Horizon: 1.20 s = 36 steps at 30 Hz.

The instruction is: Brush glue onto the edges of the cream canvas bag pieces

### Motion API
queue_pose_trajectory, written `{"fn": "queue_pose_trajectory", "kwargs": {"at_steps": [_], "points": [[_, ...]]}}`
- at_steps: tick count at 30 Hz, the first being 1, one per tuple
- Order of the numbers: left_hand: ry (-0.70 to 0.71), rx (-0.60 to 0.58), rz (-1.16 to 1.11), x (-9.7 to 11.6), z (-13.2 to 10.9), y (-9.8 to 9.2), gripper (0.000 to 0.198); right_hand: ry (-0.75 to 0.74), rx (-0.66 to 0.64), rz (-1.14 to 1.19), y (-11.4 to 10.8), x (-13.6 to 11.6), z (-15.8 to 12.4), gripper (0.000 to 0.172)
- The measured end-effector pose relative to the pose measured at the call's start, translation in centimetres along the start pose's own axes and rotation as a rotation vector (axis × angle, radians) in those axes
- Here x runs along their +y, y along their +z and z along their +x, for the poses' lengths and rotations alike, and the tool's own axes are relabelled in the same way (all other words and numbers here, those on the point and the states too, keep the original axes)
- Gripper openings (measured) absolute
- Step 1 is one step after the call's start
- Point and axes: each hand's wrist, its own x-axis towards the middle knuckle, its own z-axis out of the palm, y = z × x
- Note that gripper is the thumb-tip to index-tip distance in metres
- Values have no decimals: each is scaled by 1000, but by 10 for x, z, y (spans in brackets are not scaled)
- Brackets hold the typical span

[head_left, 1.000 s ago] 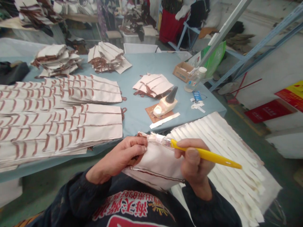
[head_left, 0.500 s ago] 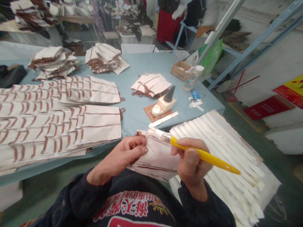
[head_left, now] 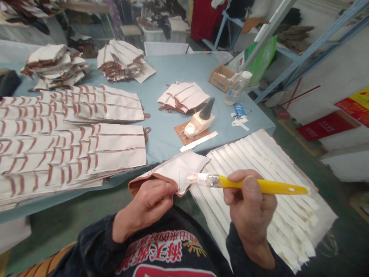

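My left hand (head_left: 152, 204) is closed on the brown-edged rim of a white fabric piece (head_left: 175, 167), which is brown on its inner side. The piece hangs tilted in front of my body, off the table's front edge. My right hand (head_left: 249, 204) grips a paintbrush (head_left: 265, 186) by its yellow handle. White, wet-looking paste coats the bristles, which point left at the fabric's right corner; whether they touch it I cannot tell. Beyond the fabric, a cream-coloured bottle with a black conical cap (head_left: 198, 121) lies on a brown square (head_left: 180, 130).
Rows of overlapping white pieces (head_left: 121, 140) cover the table's left side, with further stacks (head_left: 184, 96) behind. Several white strips (head_left: 259, 161) lie on a board at the right. A small carton (head_left: 220, 78) and a clear jar (head_left: 238, 90) stand at the far right corner.
The fabric piece has been turned, so its brown-edged opening faces my body. My right hand has drawn the brush right and levelled it. My left hand has moved slightly down.
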Motion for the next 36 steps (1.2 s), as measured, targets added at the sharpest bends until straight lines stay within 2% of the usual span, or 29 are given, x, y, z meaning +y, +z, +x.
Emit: {"fn": "queue_pose_trajectory", "kwargs": {"at_steps": [6,8,13,18,23,27,32,36], "points": [[92,24,70,-4,0,3,27,15,-206,54,6,-3,-13,38],[88,23,57,-4,0,4,27,37,-230,59,4,-2,-11,37],[85,34,21,-4,1,6,33,34,-124,46,2,0,-1,41],[2,43,-72,-8,-3,12,33,86,-192,72,5,4,-3,44],[-34,48,-94,-9,-6,17,35,81,-50,58,3,11,-4,44],[-50,15,-138,-9,-1,17,39,126,-103,79,4,14,-9,46],[-68,-4,-121,-9,2,17,37,143,7,103,6,21,-13,46],[-72,-13,-130,-10,3,18,31,198,-62,131,11,27,-16,48]]}}
